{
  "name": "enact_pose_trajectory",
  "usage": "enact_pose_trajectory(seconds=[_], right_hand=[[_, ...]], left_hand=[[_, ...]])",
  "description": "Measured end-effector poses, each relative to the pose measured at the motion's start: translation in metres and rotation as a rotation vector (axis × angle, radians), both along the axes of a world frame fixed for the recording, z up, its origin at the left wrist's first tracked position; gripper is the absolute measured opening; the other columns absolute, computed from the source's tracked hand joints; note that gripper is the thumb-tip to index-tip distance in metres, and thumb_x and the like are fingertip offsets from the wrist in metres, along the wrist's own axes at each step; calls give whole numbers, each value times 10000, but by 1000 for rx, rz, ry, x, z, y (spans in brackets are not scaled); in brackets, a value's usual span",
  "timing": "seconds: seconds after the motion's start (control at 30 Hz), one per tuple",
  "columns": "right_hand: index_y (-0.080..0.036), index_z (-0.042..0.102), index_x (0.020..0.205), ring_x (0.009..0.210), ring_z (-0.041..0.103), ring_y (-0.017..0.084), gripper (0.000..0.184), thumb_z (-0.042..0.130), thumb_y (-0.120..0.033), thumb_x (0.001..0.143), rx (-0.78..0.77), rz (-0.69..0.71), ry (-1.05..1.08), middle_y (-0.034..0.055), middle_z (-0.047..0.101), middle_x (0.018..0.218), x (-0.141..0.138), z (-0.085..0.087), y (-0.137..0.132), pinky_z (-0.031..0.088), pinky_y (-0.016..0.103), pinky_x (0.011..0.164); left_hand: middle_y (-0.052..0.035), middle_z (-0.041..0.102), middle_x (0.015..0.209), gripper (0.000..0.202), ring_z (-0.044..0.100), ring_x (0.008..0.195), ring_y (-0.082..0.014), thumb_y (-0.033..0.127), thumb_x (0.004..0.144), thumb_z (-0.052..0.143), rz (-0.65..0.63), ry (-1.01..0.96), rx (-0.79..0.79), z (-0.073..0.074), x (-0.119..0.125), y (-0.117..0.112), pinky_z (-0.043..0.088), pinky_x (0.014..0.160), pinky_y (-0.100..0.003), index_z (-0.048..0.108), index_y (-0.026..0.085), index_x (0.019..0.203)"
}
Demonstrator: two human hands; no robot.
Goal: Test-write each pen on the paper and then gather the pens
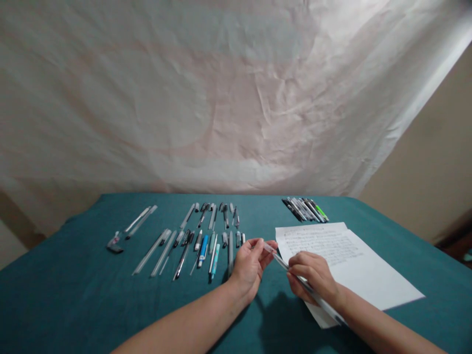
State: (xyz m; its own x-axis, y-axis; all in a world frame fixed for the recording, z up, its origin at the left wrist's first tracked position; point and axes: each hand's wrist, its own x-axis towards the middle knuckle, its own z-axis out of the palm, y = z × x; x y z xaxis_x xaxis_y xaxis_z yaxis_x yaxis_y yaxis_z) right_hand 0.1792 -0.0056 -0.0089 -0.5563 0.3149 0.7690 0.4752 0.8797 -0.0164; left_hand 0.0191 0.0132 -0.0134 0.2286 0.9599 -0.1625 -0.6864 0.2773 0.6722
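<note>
A slim clear pen point(326, 309) slants between my two hands above the table's front. My left hand point(251, 263) is closed, pinching the pen's far, whitish end between thumb and fingers. My right hand point(311, 275) wraps round the middle of the barrel, and the near end sticks out below the palm toward my wrist. Whether the piece between the hands is one with the barrel or a separate part, I cannot tell. Beneath and beyond my right hand lie sheets of white paper point(376, 275) with handwriting on the upper one.
Several clear barrels, caps and refills lie in rows on the green cloth point(73, 285), among them a blue pen point(203, 248) and a light-blue pen point(215, 260). A pen bundle point(304, 210) rests at the back right. Far left are a small dark-and-clear object point(115, 244) and two thin pen parts point(140, 221).
</note>
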Motion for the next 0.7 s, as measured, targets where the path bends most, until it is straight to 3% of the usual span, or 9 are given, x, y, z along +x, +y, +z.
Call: enact_pose_trajectory(seconds=[0.2, 0.7], right_hand=[[-212, 463, 874, 582, 553, 111, 163, 501, -115, 748, -19, -86, -27, 20, 594, 699, -2, -1, 2, 430, 226, 537], [-184, 510, 858, 609, 575, 113, 124, 536, -105, 766, 9, -105, -79, 46, 618, 729, -2, -6, 5, 461, 214, 543]], left_hand=[[-97, 663, 820, 192, 626, 758, -141, 260, 766, 581, -19, 21, 27, 3, 1, -4, 481, 753, -280, 454, 139, 845], [-119, 637, 952, 160, 603, 905, -176, 270, 800, 539, -48, -33, 10, 7, 2, -9, 468, 808, -294, 474, 132, 847]])
